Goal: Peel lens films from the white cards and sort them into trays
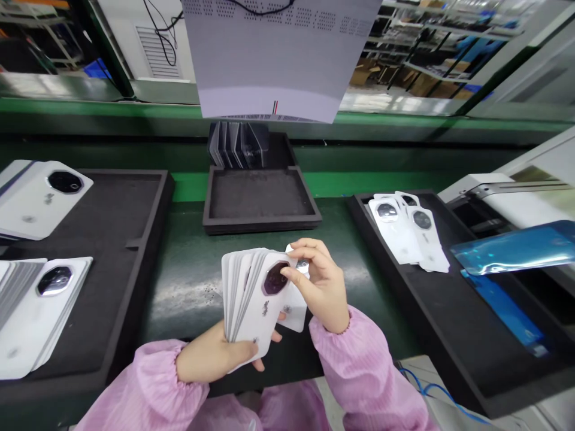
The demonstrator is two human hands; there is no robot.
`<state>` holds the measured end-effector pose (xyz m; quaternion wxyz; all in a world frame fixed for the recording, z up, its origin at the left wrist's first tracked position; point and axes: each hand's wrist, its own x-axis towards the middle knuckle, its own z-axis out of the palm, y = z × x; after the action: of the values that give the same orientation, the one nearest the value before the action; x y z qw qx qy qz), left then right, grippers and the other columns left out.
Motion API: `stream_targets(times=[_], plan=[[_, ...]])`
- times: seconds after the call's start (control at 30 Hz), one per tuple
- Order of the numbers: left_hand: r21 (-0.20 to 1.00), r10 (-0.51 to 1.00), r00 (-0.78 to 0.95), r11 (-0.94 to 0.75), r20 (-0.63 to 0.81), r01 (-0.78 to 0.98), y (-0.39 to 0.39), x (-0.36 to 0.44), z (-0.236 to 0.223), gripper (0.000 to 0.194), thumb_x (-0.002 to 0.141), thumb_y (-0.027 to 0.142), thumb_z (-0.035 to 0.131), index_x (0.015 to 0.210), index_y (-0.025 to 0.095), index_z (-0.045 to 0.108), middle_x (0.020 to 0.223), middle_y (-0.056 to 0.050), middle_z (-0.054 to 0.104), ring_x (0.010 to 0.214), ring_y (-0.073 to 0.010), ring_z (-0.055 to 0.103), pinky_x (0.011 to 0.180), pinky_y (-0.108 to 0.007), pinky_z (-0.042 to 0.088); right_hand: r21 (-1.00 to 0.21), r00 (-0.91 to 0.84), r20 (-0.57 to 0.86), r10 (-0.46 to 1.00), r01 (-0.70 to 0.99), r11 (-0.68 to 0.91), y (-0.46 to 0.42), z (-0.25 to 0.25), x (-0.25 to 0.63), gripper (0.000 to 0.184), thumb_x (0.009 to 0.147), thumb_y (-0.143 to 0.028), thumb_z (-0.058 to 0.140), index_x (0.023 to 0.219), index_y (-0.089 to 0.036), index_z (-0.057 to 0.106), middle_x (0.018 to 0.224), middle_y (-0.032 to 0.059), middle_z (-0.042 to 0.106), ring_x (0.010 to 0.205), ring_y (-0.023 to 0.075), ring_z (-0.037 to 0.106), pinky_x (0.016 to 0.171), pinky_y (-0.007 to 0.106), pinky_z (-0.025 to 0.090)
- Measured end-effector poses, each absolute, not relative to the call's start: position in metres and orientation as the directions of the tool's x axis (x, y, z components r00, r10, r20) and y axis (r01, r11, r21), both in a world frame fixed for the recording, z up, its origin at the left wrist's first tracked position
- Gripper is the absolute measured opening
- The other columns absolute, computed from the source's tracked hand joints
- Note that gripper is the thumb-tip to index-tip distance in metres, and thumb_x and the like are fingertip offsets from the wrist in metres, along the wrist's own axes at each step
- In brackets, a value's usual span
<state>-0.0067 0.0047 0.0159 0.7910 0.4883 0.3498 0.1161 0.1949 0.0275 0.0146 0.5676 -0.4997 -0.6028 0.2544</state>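
A fanned stack of white phone back covers (245, 299) is gripped at its lower end by my left hand (215, 357), thumb in front and fingertips showing at the right side. Each visible cover has a dark camera disc; the front one carries small dark marks. My right hand (326, 290) pinches the upper right corner of the front cover between thumb and fingers, beside its camera disc. Behind the stack, partly hidden, another white phone back cover (294, 317) shows at the right; whether it is held or lying on the table cannot be made out.
At the left, a dark foam tray (121, 233) holds stacks of white covers. A smaller black tray (263, 194) stands at the back, with dark panels (238, 145) upright behind it. On the right tray (431, 323) lie white covers (411, 230) and blue film-like pieces (516, 248).
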Motion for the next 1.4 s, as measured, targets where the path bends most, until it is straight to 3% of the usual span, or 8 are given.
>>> stream_targets(times=[0.2, 0.33, 0.4, 0.47, 0.57, 0.67, 0.87, 1.4], plan=[[0.874, 0.532, 0.714, 0.419, -0.455, 0.245, 0.004, -0.005, 0.014, 0.038, 0.082, 0.028, 0.052, 0.119, 0.021, 0.053, 0.122, -0.011, 0.056, 0.07, -0.0148, 0.061, 0.076, -0.036, 0.049, -0.916, 0.15, 0.378, 0.914, 0.205, 0.345, 0.029, 0.017, 0.2, 0.01, 0.073, -0.019, 0.069, 0.081, -0.022, 0.063, 0.091, 0.0033, 0.056, 0.089, 0.0177, 0.056, 0.08, 0.037, 0.046], [0.866, 0.526, 0.697, 0.396, -0.487, 0.306, 0.004, -0.005, 0.015, 0.037, 0.081, 0.026, 0.053, 0.118, 0.019, 0.055, 0.125, -0.012, 0.053, 0.072, -0.0152, 0.061, 0.078, -0.037, 0.049, -0.947, 0.059, 0.302, 0.951, 0.129, 0.293, 0.029, 0.022, 0.204, 0.007, 0.073, -0.019, 0.068, 0.074, -0.02, 0.061, 0.091, 0.0041, 0.056, 0.089, 0.0184, 0.057, 0.078, 0.036, 0.047], [0.863, 0.523, 0.699, 0.408, -0.488, 0.298, 0.004, -0.005, 0.016, 0.036, 0.08, 0.024, 0.054, 0.116, 0.02, 0.057, 0.124, -0.011, 0.055, 0.07, -0.0138, 0.061, 0.078, -0.036, 0.049, -0.926, 0.049, 0.347, 0.936, 0.178, 0.334, 0.028, 0.023, 0.204, 0.009, 0.074, -0.018, 0.067, 0.071, -0.02, 0.059, 0.091, 0.0044, 0.056, 0.089, 0.0188, 0.057, 0.076, 0.036, 0.048], [0.85, 0.505, 0.727, 0.486, -0.465, 0.205, 0.005, -0.006, 0.016, 0.039, 0.078, 0.023, 0.057, 0.117, 0.021, 0.057, 0.119, -0.01, 0.059, 0.069, -0.0141, 0.062, 0.075, -0.035, 0.049, -0.809, 0.082, 0.528, 0.845, 0.352, 0.471, 0.026, 0.022, 0.2, 0.01, 0.075, -0.014, 0.065, 0.071, -0.02, 0.058, 0.089, 0.0042, 0.058, 0.092, 0.0204, 0.057, 0.079, 0.038, 0.048], [0.762, 0.471, 0.769, 0.646, -0.433, 0.034, 0.005, -0.007, 0.017, 0.042, 0.073, 0.023, 0.062, 0.114, 0.018, 0.059, 0.106, -0.011, 0.066, 0.066, -0.017, 0.065, 0.066, -0.031, 0.05, -0.439, -0.053, 0.816, 0.576, 0.592, 0.676, 0.02, 0.018, 0.19, 0.014, 0.076, -0.006, 0.06, 0.076, -0.021, 0.059, 0.082, 0.0015, 0.065, 0.095, 0.02, 0.058, 0.086, 0.042, 0.044], [0.707, 0.489, 0.775, 0.703, -0.4, -0.079, 0.006, -0.007, 0.018, 0.034, 0.067, 0.021, 0.064, 0.1, 0.012, 0.066, 0.091, -0.012, 0.07, 0.061, -0.0196, 0.066, 0.059, -0.028, 0.048, -0.234, -0.282, 0.855, 0.435, 0.539, 0.809, 0.013, 0.013, 0.183, 0.013, 0.082, -0.008, 0.054, 0.085, -0.017, 0.061, 0.081, 0.0026, 0.07, 0.093, 0.0192, 0.063, 0.088, 0.043, 0.044], [0.702, 0.516, 0.779, 0.698, -0.356, -0.142, 0.006, -0.006, 0.019, 0.017, 0.066, 0.017, 0.059, 0.073, 0.006, 0.071, 0.066, -0.012, 0.069, 0.061, -0.0213, 0.065, 0.057, -0.027, 0.045, -0.205, -0.406, 0.834, 0.373, 0.4, 0.893, 0.011, 0.023, 0.182, 0.012, 0.085, -0.013, 0.052, 0.086, -0.007, 0.063, 0.081, 0.0124, 0.072, 0.09, 0.024, 0.067, 0.076, 0.04, 0.054], [0.692, 0.504, 0.765, 0.714, -0.402, -0.107, 0.009, -0.003, 0.024, 0.018, 0.065, 0.02, 0.06, 0.07, 0.006, 0.071, 0.064, -0.011, 0.07, 0.06, -0.0211, 0.065, 0.059, -0.028, 0.046, -0.183, -0.408, 0.847, 0.34, 0.378, 0.908, 0.015, 0.025, 0.182, 0.015, 0.085, -0.012, 0.051, 0.08, -0.006, 0.064, 0.076, 0.0139, 0.072, 0.085, 0.0252, 0.069, 0.072, 0.037, 0.058]])
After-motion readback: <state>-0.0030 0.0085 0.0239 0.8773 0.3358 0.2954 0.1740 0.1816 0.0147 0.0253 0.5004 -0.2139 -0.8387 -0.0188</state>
